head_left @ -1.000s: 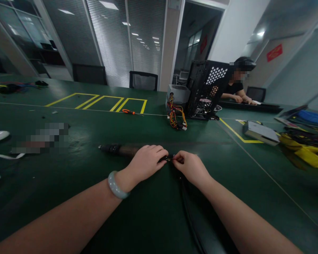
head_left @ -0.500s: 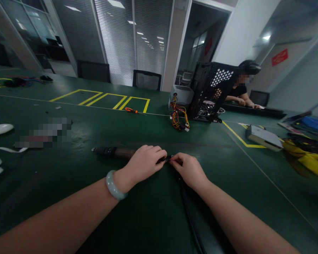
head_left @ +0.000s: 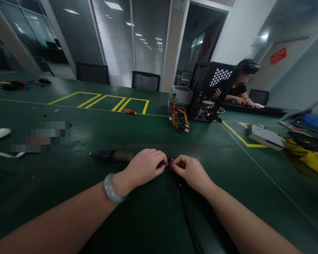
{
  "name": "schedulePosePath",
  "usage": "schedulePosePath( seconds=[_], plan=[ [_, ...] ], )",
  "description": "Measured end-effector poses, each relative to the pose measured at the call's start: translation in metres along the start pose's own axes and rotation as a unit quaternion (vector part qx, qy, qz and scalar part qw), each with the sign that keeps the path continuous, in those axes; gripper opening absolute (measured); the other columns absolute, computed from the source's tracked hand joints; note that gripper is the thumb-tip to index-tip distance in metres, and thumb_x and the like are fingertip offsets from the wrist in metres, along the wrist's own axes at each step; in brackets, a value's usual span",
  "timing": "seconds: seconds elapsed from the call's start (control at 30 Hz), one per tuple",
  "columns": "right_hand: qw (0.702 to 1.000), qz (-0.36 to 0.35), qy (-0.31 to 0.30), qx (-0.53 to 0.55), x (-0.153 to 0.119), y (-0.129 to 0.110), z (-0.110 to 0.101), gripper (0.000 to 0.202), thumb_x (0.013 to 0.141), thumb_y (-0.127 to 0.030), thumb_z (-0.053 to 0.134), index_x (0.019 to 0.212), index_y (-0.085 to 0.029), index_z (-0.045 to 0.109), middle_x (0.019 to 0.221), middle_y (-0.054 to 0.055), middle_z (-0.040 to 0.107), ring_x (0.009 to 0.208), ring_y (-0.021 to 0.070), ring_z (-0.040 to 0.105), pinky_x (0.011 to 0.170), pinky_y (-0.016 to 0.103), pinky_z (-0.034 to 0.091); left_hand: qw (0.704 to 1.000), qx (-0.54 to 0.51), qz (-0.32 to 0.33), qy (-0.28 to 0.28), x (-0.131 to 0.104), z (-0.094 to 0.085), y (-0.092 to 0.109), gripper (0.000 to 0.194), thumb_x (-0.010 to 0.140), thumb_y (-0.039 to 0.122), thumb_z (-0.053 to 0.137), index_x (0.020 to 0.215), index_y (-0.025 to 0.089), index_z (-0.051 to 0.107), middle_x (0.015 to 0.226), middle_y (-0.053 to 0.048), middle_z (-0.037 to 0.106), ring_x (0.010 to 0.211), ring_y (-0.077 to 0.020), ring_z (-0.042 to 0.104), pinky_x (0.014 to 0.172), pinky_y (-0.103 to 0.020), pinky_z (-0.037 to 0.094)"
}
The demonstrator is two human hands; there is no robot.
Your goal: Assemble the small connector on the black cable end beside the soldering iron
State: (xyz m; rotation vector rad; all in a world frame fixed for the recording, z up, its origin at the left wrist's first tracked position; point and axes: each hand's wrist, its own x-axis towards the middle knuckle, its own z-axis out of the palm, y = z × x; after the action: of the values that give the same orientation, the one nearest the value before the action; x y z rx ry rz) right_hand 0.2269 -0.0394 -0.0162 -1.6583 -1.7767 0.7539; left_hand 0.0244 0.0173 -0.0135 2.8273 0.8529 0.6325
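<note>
An electric screwdriver (head_left: 120, 156), with a dark nose, silvery tip and brown body, lies sideways with its tip to the left. My left hand (head_left: 145, 165) lies over its right end, fingers curled around it and fingertips pinched at a small dark part; the palm hides that end. Close by, thumb and fingers of my right hand (head_left: 189, 171) pinch a tiny cable connector (head_left: 168, 164) between the two hands. Its details are too small to make out. A black cable (head_left: 188, 213) runs from under my right hand toward the lower edge.
Beyond my hands stand a black computer case (head_left: 210, 91) and a grey power supply (head_left: 181, 95) with loose wires. An orange-handled screwdriver (head_left: 134, 112) lies farther back. At right are a metal box (head_left: 265, 137) and a yellow bundle (head_left: 311, 155). A person (head_left: 240, 91) sits behind the case.
Both hands are slightly lower in view, still pinching close together, and the connector between the fingertips shows more plainly. The electric screwdriver appears shifted slightly left and down.
</note>
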Motion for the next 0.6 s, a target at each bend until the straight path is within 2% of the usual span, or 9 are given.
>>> schedulePosePath(
  seconds=[0.27, 0.6],
  plan=[
    [1.000, -0.008, -0.011, -0.017, -0.0042, -0.0058, 0.0003, 0.010, 0.083, -0.026, 0.059, 0.085, -0.020, 0.067, 0.080, 0.000, 0.070, 0.069, 0.0128, 0.063, 0.062, 0.022, 0.044, 1.000, -0.005, 0.028, -0.003, 0.0008, 0.0010, 0.0014, 0.010, 0.084, 0.024, 0.063, 0.093, 0.020, 0.062, 0.088, -0.002, 0.065, 0.086, -0.0184, 0.060, 0.080, -0.034, 0.044],
    [1.000, 0.003, -0.017, -0.013, -0.0048, -0.0034, 0.0025, 0.008, 0.083, -0.027, 0.061, 0.086, -0.022, 0.067, 0.080, -0.002, 0.070, 0.070, 0.0123, 0.063, 0.062, 0.022, 0.042, 0.999, 0.028, 0.025, -0.022, 0.0026, -0.0014, 0.0070, 0.008, 0.084, 0.027, 0.063, 0.088, 0.021, 0.059, 0.085, 0.000, 0.062, 0.083, -0.0187, 0.057, 0.072, -0.032, 0.040]
  ],
)
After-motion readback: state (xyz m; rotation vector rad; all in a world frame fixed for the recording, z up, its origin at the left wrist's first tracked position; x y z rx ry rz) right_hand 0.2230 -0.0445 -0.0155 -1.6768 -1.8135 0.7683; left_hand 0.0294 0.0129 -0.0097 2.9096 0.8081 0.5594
